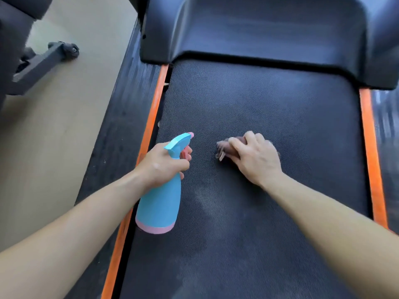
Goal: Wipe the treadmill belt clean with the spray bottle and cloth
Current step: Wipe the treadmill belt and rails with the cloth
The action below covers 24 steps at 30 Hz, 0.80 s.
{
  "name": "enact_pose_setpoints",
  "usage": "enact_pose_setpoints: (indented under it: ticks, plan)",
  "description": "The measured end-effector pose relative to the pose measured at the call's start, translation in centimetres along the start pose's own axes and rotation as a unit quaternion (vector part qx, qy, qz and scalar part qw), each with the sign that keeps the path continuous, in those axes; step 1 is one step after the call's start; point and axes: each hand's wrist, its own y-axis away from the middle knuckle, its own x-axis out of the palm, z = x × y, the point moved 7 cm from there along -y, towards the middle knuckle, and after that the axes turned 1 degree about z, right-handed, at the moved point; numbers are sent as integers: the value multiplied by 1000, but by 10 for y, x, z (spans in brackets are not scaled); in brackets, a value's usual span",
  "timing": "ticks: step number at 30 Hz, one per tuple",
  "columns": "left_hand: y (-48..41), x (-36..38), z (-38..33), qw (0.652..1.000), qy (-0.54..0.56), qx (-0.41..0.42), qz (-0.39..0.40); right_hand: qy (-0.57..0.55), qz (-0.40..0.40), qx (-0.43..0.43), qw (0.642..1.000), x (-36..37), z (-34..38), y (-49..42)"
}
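Wiping looks to be the step in hand: the right hand (257,157) presses a bunched brownish cloth (224,147) flat against the treadmill belt (269,108), mid-width. The left hand (164,165) grips the neck of 1 blue, pink-based plastic spray bottle (159,201) (finger on the trigger), nozzle facing forward. Next probably comes a spray onto the unwiped, finely dimpled rubber ahead, then firm strokes.

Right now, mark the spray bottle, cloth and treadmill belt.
spray bottle (160,203): head view, blue body below the left hand.
cloth (223,147): head view, bunched end sticking out past the right hand's fingers.
treadmill belt (269,100): head view, bare textured surface.
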Motion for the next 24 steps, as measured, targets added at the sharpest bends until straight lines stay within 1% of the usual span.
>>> enact_pose_setpoints:
  ticks: [1, 3, 5, 6, 8, 10, 11, 12, 13, 14, 16, 18, 20, 21, 22, 24]
  plan:
    - [-2, 3, 1, 1000, 7, 3, 6, 4, -3, 48, 999, 0, -14, -21]
    - [-1, 7, 3, 1000, 7, 8, 14, -8, 20, 128, 991, 4, -37, -49]
    - [-2, 8, 4, 1000, 2, 7, 15, -13, 21, 151, 988, 4, -38, -48]
    - [-1, 7, 4, 1000, 3, 6, 12, -9, 9, 137, 990, 1, -30, -35]
    - [1, 7, 4, 1000, 11, 9, 11, -14, -11, 64, 998, -5, -8, 9]
    - [0, 10, 3, 1000, 15, 4, 11, -34, 12, -36, 999, -5, 9, 51]
    - [1, 11, 3, 1000, 11, 0, 13, -38, 25, -64, 997, -3, 9, 58]
    - [1, 15, 3, 1000, 14, -1, 16, -34, 30, -69, 997, -2, 5, 57]
    - [0, 17, 3, 1000, 19, -2, 17, -23, 25, -58, 998, -1, 0, 48]
    - [-2, 20, 4, 1000, 20, -1, 19, -14, 16, -28, 999, 1, -6, 34]
    - [-3, 25, 4, 1000, 14, -1, 22, -12, 0, 58, 998, 1, -19, 2]
    - [-4, 27, 5, 1000, 11, 1, 24, -23, 26, 129, 991, 4, -33, -26]
    - [-4, 29, 4, 1000, -1, 3, 28, -37, 53, 174, 983, 7, -40, -34]
    - [-4, 30, 4, 1000, -8, 3, 27, -41, 50, 181, 981, 4, -39, -28]
    - [-3, 30, 5, 1000, -11, 3, 26, -37, 33, 165, 985, 0, -33, -16]
    - [-2, 30, 7, 1000, -12, 0, 21, -35, 23, 71, 997, -5, -14, 27]
